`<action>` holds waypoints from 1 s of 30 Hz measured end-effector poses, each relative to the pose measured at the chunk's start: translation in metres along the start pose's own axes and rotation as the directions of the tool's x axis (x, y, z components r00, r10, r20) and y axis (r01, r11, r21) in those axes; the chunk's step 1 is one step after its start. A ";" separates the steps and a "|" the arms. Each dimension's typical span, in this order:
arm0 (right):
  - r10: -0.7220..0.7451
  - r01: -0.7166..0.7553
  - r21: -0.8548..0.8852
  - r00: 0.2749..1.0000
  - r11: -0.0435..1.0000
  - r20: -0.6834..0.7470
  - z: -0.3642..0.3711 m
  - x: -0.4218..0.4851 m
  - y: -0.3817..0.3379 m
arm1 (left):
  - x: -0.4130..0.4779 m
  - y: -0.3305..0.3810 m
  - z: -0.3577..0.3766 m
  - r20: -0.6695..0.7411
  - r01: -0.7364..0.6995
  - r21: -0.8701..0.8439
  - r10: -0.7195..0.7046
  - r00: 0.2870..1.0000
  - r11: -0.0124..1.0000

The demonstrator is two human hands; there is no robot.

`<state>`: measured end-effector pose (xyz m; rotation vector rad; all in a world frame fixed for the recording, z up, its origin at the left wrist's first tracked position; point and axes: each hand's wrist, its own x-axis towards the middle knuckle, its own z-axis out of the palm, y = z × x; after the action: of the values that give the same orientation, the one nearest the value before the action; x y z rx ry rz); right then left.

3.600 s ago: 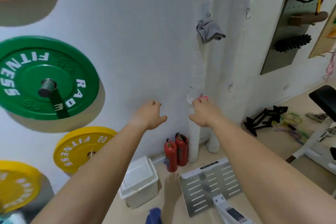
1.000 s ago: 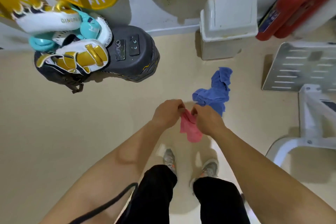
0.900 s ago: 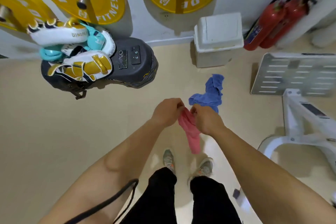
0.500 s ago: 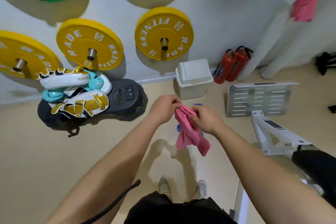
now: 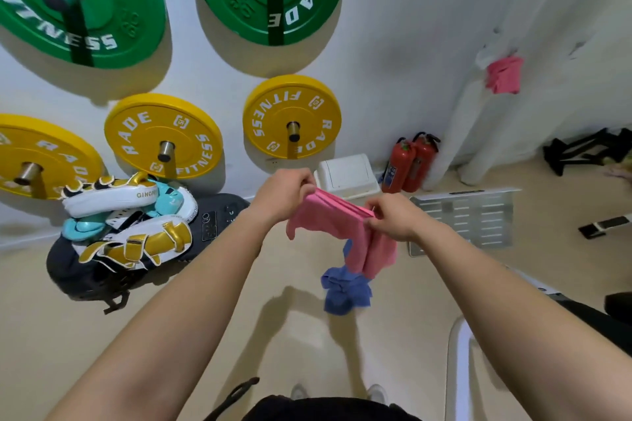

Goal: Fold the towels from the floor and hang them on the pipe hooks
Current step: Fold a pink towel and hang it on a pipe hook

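I have the pink cloth towel (image 5: 333,224) pinched at its top edge between my left hand (image 5: 285,195) and right hand (image 5: 393,219), both clamped on it, above the beige floor (image 5: 239,301). A crumpled blue towel (image 5: 345,290) lies below; another pink towel (image 5: 504,74) hangs on the white wrapped pipe (image 5: 458,126).

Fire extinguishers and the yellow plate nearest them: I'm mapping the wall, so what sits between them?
A white lidded bin stands on the floor between the fire extinguishers and that yellow plate, in the head view.
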<state>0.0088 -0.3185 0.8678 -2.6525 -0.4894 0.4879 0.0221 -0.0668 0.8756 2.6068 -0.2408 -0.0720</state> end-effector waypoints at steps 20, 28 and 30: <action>0.136 -0.116 0.182 0.985 0.976 -0.103 -0.020 -0.019 0.004 | -0.015 0.005 -0.013 -0.164 0.083 -0.081 -0.095 0.982 0.993; -0.005 0.064 0.254 0.974 0.965 -0.227 -0.003 -0.004 -0.039 | -0.029 0.039 0.024 -0.072 -0.016 -0.306 -0.006 0.997 0.952; -0.016 0.064 0.231 0.979 0.971 -0.204 -0.001 -0.004 -0.038 | -0.032 0.040 0.028 -0.047 -0.015 -0.371 -0.003 0.999 0.929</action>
<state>-0.0043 -0.2883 0.8864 -2.4244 -0.3950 0.2439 -0.0180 -0.1090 0.8714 2.2268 -0.1962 -0.0485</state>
